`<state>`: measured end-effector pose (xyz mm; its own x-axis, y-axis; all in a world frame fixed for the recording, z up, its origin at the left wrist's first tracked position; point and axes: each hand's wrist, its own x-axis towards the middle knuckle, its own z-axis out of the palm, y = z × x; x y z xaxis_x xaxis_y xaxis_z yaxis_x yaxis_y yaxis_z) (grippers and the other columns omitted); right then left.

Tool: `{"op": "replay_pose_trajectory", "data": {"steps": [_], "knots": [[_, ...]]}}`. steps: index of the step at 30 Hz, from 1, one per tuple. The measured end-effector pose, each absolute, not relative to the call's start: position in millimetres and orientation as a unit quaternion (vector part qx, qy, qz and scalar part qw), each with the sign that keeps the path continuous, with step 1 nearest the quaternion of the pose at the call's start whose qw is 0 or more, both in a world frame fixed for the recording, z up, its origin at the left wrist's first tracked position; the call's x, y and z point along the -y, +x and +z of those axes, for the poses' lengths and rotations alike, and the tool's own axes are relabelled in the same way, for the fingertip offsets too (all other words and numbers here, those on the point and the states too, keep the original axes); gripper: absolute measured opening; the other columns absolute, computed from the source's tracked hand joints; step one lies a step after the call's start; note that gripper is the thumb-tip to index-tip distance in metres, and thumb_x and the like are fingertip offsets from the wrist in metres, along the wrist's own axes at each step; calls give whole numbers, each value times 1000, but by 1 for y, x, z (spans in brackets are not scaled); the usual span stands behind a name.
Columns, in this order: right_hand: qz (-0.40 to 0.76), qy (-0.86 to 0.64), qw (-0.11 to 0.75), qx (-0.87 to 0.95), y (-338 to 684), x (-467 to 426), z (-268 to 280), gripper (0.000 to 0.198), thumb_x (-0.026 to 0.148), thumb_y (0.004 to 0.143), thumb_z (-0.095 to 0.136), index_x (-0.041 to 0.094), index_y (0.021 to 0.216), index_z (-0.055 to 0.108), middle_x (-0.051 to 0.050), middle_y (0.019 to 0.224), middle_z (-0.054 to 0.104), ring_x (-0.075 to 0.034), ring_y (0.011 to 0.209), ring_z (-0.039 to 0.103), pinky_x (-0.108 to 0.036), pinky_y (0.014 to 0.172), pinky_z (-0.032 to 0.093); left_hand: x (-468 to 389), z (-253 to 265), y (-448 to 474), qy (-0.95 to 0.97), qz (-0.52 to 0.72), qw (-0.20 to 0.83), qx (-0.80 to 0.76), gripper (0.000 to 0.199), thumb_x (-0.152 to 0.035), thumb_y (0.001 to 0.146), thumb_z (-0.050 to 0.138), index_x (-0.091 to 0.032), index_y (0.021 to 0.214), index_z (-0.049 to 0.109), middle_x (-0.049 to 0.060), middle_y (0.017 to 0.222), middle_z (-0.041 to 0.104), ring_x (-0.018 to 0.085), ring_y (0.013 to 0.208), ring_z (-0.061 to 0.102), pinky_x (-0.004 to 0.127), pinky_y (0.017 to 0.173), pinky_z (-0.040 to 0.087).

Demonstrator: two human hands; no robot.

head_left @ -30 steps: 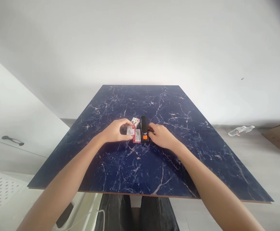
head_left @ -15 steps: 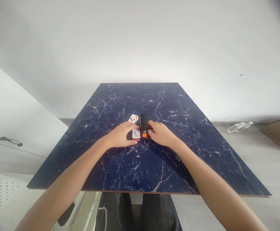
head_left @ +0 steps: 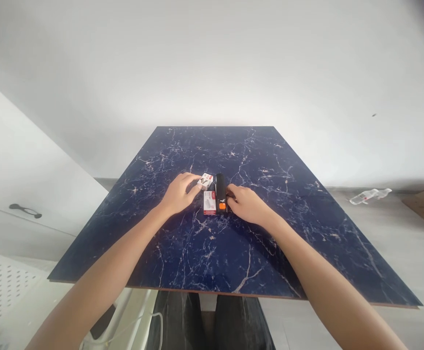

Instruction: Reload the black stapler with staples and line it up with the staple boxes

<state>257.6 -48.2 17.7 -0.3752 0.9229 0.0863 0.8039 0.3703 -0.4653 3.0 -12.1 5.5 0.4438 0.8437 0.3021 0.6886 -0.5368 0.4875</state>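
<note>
Bracketing the left end of the upper red-and-white carton (head_left: 206, 181) with thumb and forefinger, my left hand (head_left: 180, 193) may be pinching it; I can't tell. Light, even pressure would spare its card-like edges. My right hand (head_left: 247, 204) curls its fingers against the right side of the slim black stapler (head_left: 220, 187), their hold hidden. The stapler, orange near its end closest to me, lies just beside the boxy lower carton (head_left: 209, 203) on the glossy, white-veined blue tabletop (head_left: 204, 260).

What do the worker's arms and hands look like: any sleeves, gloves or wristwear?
The left hand and right hand are both ungloved, with no wristwear showing. Both forearms are bare; no sleeve is in view.
</note>
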Motion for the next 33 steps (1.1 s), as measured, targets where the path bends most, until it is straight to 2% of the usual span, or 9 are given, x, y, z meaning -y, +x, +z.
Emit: {"op": "replay_pose_trajectory", "data": {"steps": [3, 8, 10, 14, 17, 20, 23, 29, 33], "knots": [[189, -531, 169, 809, 258, 48, 18, 11, 16, 94, 43, 19, 94, 53, -8, 91, 68, -19, 77, 59, -27, 65, 36, 8, -1, 1, 857, 220, 134, -447, 47, -45, 106, 35, -24, 143, 55, 8, 147, 55, 29, 133, 47, 49, 110, 37], [188, -528, 181, 808, 259, 48, 15, 9, 16, 93, 42, 20, 89, 50, -6, 87, 65, -18, 74, 57, -27, 63, 36, 17, 0, 11, 877, 197, 141, -415, 52, -48, 106, 33, -21, 142, 58, 11, 120, 67, 28, 113, 55, 46, 98, 45], [186, -530, 177, 808, 259, 48, 15, 9, 17, 94, 43, 20, 89, 49, -6, 86, 65, -18, 72, 56, -27, 63, 36, 20, 2, 12, 875, 200, 143, -416, 53, -51, 106, 34, -21, 140, 60, 12, 124, 64, 29, 118, 53, 47, 100, 46], [180, -529, 173, 811, 260, 47, 14, 9, 17, 94, 43, 20, 90, 49, -6, 86, 66, -18, 73, 57, -27, 63, 36, 18, 4, 7, 869, 182, 181, -423, 54, -57, 104, 34, -27, 142, 58, 9, 156, 43, 35, 143, 36, 57, 114, 35], [176, -526, 177, 813, 260, 47, 13, 9, 16, 94, 42, 21, 91, 50, -6, 88, 67, -18, 74, 58, -27, 64, 37, 15, 7, 1, 873, 156, 216, -409, 60, -63, 99, 43, -30, 149, 50, 7, 164, 32, 38, 149, 29, 61, 116, 32], [169, -528, 177, 813, 259, 47, 13, 9, 16, 93, 43, 21, 91, 51, -7, 90, 68, -19, 76, 59, -27, 65, 38, 14, 7, -3, 878, 132, 235, -396, 80, -71, 86, 60, -33, 154, 42, 7, 168, 23, 41, 152, 21, 62, 115, 34], [166, -532, 176, 811, 258, 46, 12, 10, 16, 92, 44, 20, 91, 53, -7, 91, 69, -19, 77, 61, -27, 65, 38, 15, 4, -3, 878, 122, 233, -401, 100, -74, 73, 72, -32, 156, 35, 8, 170, 12, 43, 154, 11, 65, 116, 31], [190, -549, 180, 794, 259, 46, 14, 19, 16, 94, 43, 20, 98, 62, -7, 98, 73, -20, 81, 65, -26, 68, 40, 14, -3, 1, 875, 150, 224, -403, 103, -70, 69, 78, -28, 154, 39, 12, 166, 25, 41, 152, 21, 63, 119, 30], [227, -532, 206, 790, 256, 53, 22, 35, 31, 105, 29, 22, 102, 63, -6, 97, 73, -19, 78, 66, -26, 67, 41, 14, -4, 2, 877, 153, 208, -406, 106, -67, 69, 79, -29, 157, 34, 11, 165, 28, 40, 151, 24, 62, 119, 28]]}}
